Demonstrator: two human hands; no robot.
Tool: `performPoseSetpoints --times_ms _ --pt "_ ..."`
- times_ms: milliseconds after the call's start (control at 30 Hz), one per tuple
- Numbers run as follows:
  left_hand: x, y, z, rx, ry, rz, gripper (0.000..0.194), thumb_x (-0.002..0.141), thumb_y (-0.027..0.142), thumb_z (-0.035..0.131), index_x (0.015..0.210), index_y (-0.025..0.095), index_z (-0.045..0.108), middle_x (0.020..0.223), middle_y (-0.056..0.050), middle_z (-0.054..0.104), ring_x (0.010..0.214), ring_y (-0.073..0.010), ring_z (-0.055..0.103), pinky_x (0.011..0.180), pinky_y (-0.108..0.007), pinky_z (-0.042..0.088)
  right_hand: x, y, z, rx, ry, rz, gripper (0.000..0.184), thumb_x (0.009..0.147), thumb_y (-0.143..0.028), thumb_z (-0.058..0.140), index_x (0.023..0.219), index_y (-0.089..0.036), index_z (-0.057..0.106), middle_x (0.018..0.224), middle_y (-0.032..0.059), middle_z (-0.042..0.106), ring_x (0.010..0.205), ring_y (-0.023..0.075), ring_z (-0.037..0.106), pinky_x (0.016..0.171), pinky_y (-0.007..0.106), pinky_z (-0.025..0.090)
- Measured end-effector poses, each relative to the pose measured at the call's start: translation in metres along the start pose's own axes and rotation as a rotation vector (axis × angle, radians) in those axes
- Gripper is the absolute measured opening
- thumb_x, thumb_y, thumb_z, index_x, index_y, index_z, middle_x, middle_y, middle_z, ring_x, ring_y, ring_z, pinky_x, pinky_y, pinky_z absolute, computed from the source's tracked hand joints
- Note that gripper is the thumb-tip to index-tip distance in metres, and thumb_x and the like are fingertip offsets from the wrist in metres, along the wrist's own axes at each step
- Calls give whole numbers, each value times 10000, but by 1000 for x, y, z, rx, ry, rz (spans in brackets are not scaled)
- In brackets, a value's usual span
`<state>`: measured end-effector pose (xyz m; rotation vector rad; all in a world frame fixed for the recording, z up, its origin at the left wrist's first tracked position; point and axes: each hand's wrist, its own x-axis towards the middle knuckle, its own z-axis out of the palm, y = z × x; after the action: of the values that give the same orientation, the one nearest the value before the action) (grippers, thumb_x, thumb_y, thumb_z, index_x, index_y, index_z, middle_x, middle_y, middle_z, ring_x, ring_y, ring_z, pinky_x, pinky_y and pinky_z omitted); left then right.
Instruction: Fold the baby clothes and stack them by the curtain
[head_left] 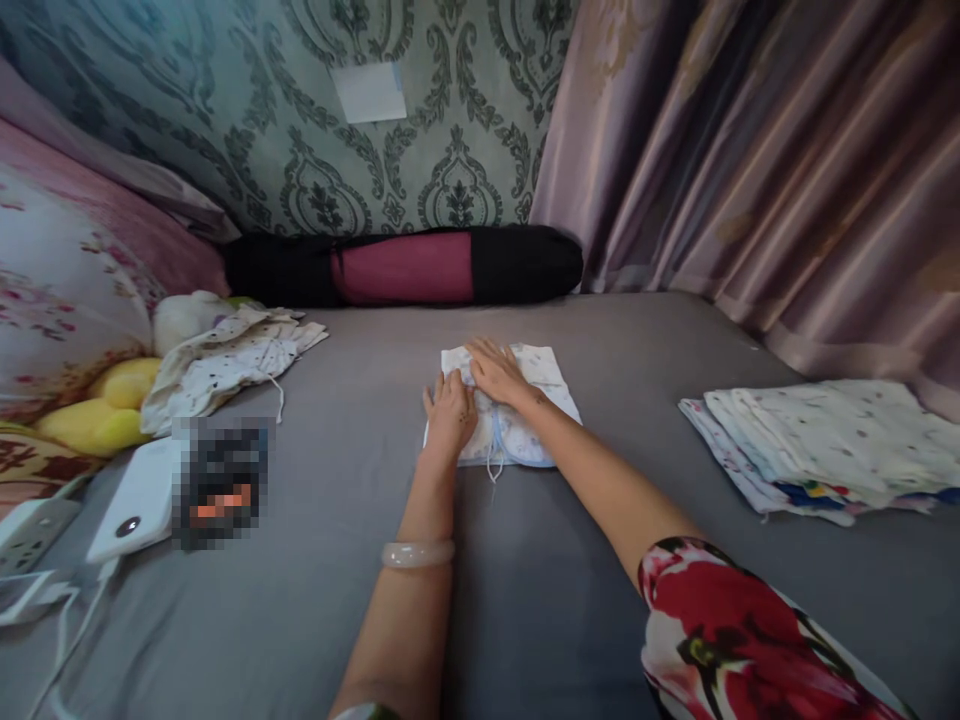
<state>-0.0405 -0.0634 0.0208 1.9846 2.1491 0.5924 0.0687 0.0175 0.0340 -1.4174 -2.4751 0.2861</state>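
Observation:
A small folded white garment (544, 375) with pale blue ties lies on the grey bed sheet (540, 600) in the middle. My left hand (450, 405) rests flat on its left edge, fingers stretched out. My right hand (496, 370) lies flat across the garment's upper part, fingers extended toward the left. Neither hand grips anything. A pale bangle (418, 553) sits on my left wrist.
A stack of folded patterned cloths (832, 445) lies at the right. Crumpled white clothes (225, 365) lie at the left beside yellow soft toys (105, 405). A white charger (135, 500) and power strip (34, 530) sit at the near left. A black and maroon roll bag (405, 265) lies against the wall; curtains (750, 150) hang at the right.

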Motion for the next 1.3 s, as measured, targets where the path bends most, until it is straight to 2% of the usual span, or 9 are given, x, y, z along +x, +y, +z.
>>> performPoseSetpoints --times_ms 200,333,433,700,900,1000,1067,1167,1300 --pt "-1 4 4 24 -36 87 503 986 343 245 1426 134 370 1501 -124 387 1442 -272 226 1171 -543 137 -21 29 4 -68 23 148 506 990 -335 261 1457 -185 382 1543 99 304 1436 273 199 1147 524 136" --pt "-3 1 10 54 -134 95 571 983 431 229 1439 116 366 1530 -138 328 1446 -294 203 1167 -544 146 -28 31 15 -110 62 166 501 998 -369 239 1444 -212 403 1529 98 334 1421 279 233 1136 548 136" --pt "-5 0 12 84 -143 98 594 981 460 214 1450 123 355 1542 -136 302 1449 -293 192 1167 -541 147 -28 30 19 -113 86 158 492 997 -367 244 1434 -220 416 1520 93 354 1416 274 242 1134 545 141" --pt "-9 0 15 178 -60 125 562 977 422 247 1443 134 366 1532 -120 331 1437 -274 234 1166 -513 173 -29 31 7 57 46 175 523 991 -351 223 1467 -179 355 1549 100 289 1440 262 190 1152 532 117" --pt "-14 4 19 242 35 159 502 984 330 232 1397 97 398 1497 -159 378 1412 -300 274 1136 -527 212 -75 27 -1 55 79 131 520 971 -291 265 1463 -137 336 1563 115 248 1454 251 135 1164 499 102" --pt "-15 8 17 279 116 192 444 981 283 255 1326 76 442 1438 -195 426 1372 -302 330 1112 -496 256 -97 23 -1 31 21 86 495 961 -278 322 1426 -120 385 1545 145 278 1435 256 202 1147 457 184" --pt "-17 10 14 292 119 208 380 974 250 278 1248 85 484 1337 -201 501 1285 -289 433 1060 -451 333 -107 19 -3 33 -33 48 443 965 -271 336 1363 -121 457 1490 159 374 1387 244 312 1117 419 250" --pt "-21 12 7 273 24 212 290 949 185 323 1153 109 516 1188 -171 570 1119 -252 555 947 -378 430 -118 10 -8 57 -84 -5 369 983 -288 325 1221 -143 567 1315 139 557 1240 214 486 1048 360 333" --pt "-33 7 -1 125 -25 224 254 895 154 430 1127 135 533 1163 -140 582 1077 -215 575 900 -325 463 -133 -8 -15 35 -22 -12 358 923 -388 485 1149 -146 620 1234 135 598 1162 238 529 982 317 381"
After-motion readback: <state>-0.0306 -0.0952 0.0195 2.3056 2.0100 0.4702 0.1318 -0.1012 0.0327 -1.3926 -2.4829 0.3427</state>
